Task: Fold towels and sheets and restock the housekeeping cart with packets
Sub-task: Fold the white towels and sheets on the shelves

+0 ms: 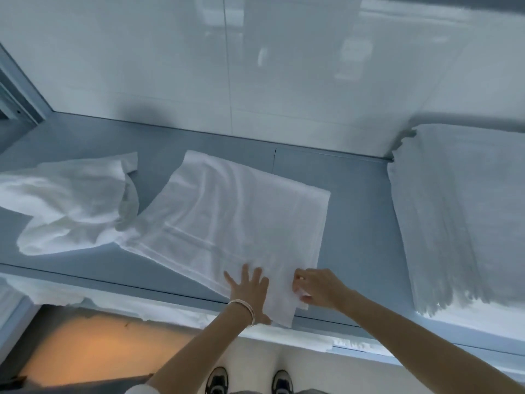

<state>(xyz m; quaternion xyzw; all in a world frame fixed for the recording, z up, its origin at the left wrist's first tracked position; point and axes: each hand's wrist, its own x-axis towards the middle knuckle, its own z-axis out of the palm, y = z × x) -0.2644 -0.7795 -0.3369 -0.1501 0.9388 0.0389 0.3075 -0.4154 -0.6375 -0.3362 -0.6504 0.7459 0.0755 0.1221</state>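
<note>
A white towel [233,220] lies partly folded on the grey counter [355,211], its near corner hanging over the front edge. My left hand [248,291] lies flat on the towel's near edge with fingers spread, a bracelet on the wrist. Just to its right, my right hand [315,288] pinches the near right corner of the same towel between thumb and fingers.
A crumpled white towel [68,200] lies at the left of the counter. A tall stack of folded white linen [460,217] stands at the right. A glossy white wall [255,66] backs the counter. More white linen [113,305] shows on a shelf below the front edge.
</note>
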